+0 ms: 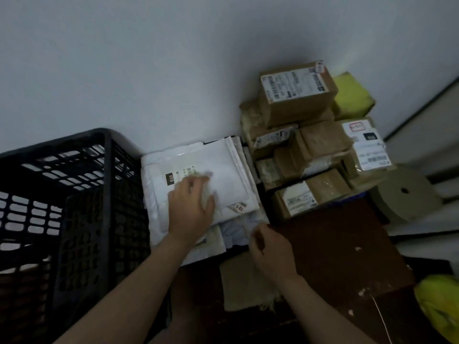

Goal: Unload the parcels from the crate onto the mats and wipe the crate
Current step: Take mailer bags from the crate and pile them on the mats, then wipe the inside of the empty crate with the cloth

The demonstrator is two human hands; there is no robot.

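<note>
A black lattice crate (74, 194) stands at the left against the wall, and I see no parcels in the part of it in view. A stack of white mailer parcels (223, 170) lies on the floor right of it. My left hand (191, 209) rests flat on the top white parcel, fingers spread. My right hand (268, 249) is curled at the stack's near right corner and seems to pinch a parcel edge. Brown cardboard parcels (298, 100) are piled further right by the wall. The dark mat (347, 244) shows in front of them.
A yellow-green parcel (352, 95) sits behind the brown pile. A round roll of brown tape or paper (404, 194) leans at the right. A yellow object (439, 304) lies at the lower right edge. A beige cloth or paper piece (243, 284) lies under my right wrist.
</note>
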